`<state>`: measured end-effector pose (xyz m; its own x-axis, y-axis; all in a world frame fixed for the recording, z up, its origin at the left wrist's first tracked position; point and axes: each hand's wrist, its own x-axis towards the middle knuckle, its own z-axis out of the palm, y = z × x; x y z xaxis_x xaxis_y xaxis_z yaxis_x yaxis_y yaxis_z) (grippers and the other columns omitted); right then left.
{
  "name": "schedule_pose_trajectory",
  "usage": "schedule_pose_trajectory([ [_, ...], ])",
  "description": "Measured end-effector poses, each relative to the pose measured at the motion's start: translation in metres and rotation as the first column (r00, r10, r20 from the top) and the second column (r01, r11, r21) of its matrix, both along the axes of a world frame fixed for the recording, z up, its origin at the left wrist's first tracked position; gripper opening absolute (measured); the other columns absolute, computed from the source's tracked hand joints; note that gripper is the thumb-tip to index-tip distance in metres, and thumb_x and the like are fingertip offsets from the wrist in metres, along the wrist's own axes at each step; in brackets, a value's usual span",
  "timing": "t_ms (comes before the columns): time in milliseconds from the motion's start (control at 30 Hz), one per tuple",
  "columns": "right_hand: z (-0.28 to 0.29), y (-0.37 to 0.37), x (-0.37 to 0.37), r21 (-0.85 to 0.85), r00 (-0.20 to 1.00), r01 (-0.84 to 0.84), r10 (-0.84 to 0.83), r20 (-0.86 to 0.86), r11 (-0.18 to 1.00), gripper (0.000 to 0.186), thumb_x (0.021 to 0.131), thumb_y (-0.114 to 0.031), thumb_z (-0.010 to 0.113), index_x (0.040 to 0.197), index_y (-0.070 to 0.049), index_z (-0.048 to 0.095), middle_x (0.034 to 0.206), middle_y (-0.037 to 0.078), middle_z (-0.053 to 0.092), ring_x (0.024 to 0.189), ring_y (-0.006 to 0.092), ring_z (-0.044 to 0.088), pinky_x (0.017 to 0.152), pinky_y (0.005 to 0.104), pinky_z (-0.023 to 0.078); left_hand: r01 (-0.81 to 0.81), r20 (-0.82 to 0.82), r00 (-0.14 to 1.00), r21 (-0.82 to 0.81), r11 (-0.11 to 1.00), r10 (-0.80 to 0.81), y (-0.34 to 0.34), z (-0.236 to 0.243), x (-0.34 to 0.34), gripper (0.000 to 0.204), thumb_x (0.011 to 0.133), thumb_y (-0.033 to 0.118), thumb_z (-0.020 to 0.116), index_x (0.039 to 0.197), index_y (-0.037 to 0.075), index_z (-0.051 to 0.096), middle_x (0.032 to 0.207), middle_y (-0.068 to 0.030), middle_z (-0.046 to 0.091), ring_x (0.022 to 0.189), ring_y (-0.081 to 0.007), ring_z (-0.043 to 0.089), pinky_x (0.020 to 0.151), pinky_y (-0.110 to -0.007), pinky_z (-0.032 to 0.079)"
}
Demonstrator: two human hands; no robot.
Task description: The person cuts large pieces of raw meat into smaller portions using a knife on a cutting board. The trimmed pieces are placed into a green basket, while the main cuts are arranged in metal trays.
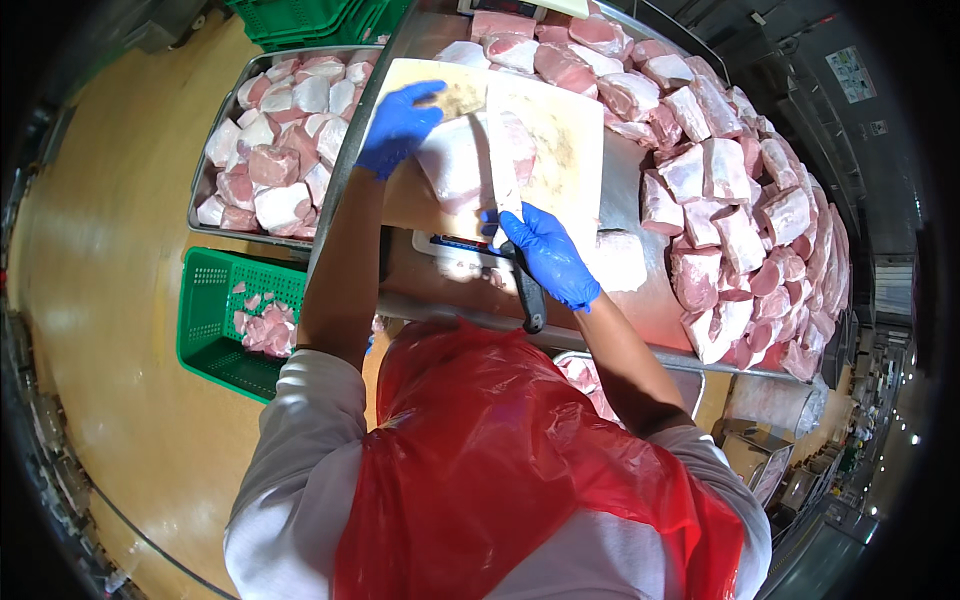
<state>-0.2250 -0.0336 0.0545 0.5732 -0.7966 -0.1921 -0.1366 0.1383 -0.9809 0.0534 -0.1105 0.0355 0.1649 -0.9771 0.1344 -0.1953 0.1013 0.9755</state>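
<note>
Your left hand (398,125) lies with gloved fingers pressed flat on the far-left edge of the slab of pork (470,160); the slab rests on the pale cutting board (570,150), directly under those fingertips. Your right hand (547,255) is closed around the dark handle of the knife (508,190); the blade runs forward from the knuckles into the slab's right side. Judge the meat soft, wet and slippery, moderately heavy; it will sag and slide under a light touch; bear down with flat fingers on the fat side, well apart from the blade. Cut pork pieces (740,200) lie heaped on the steel table (640,300) right of the knife hand; a metal tray (205,180) and a green crate (205,320) sit left of the holding hand.
</note>
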Motion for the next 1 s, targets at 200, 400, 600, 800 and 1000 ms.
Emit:
schedule_pose_trajectory([
  [200, 0.036, -0.006, -0.011, -0.192, 0.877, 0.043, -0.130, -0.463, 0.980, 0.024, 0.105, -0.022, 0.053, 0.099, 0.001, 0.056, 0.066, 0.016, 0.063, 0.059, 0.0235, 0.066, 0.054, 0.0388, 0.051, -0.344, 0.332, 0.882, -0.032, 0.938, 0.335, 0.081, -0.005, -0.021, 0.025, 0.080, 0.017, 0.073, 0.097, 0.000, 0.069, 0.081, -0.0084, 0.069, 0.071, -0.0135, 0.062, 0.069, -0.031, 0.052],
  [400, 0.033, -0.017, 0.063, -0.563, 0.786, -0.361, -0.083, -0.613, 0.743, 0.022, 0.096, -0.020, 0.058, 0.100, 0.002, 0.054, 0.083, 0.026, 0.067, 0.078, 0.0455, 0.066, 0.070, 0.0541, 0.051, -0.515, 0.062, 0.857, 0.096, 0.852, 0.511, 0.112, -0.010, -0.064, 0.018, 0.072, 0.017, 0.072, 0.075, -0.001, 0.069, 0.064, -0.0131, 0.066, 0.062, -0.0181, 0.065, 0.061, -0.035, 0.050],
  [600, 0.025, -0.013, 0.076, -0.586, 0.730, -0.460, -0.091, -0.677, 0.667, 0.022, 0.097, -0.020, 0.056, 0.104, 0.000, 0.053, 0.080, 0.028, 0.065, 0.077, 0.0469, 0.065, 0.068, 0.0563, 0.050, -0.496, 0.019, 0.868, 0.036, 0.867, 0.496, 0.121, -0.007, -0.066, 0.015, 0.073, 0.015, 0.072, 0.070, 0.001, 0.070, 0.060, -0.0133, 0.064, 0.057, -0.0176, 0.064, 0.060, -0.034, 0.050],
  [800, 0.032, 0.036, -0.048, -0.151, 0.308, -0.641, 0.072, -0.949, 0.753, 0.018, 0.096, -0.013, 0.051, 0.110, -0.003, 0.049, 0.091, 0.027, 0.066, 0.082, 0.0453, 0.066, 0.070, 0.0525, 0.053, -0.623, 0.150, 0.775, 0.014, 0.782, 0.614, 0.139, -0.022, -0.053, 0.010, 0.078, 0.010, 0.070, 0.076, 0.000, 0.069, 0.066, -0.0107, 0.068, 0.060, -0.0150, 0.065, 0.062, -0.032, 0.053],
  [1000, 0.058, 0.025, -0.047, -0.428, 0.493, -0.588, -0.115, -0.862, 0.687, 0.019, 0.095, -0.011, 0.052, 0.111, -0.003, 0.048, 0.090, 0.026, 0.066, 0.074, 0.0434, 0.067, 0.061, 0.0521, 0.052, -0.464, 0.367, 0.723, -0.369, 0.805, 0.585, 0.142, -0.007, -0.047, 0.022, 0.082, 0.015, 0.071, 0.101, 0.004, 0.067, 0.097, -0.0148, 0.065, 0.089, -0.0327, 0.065, 0.080, -0.045, 0.053],
])
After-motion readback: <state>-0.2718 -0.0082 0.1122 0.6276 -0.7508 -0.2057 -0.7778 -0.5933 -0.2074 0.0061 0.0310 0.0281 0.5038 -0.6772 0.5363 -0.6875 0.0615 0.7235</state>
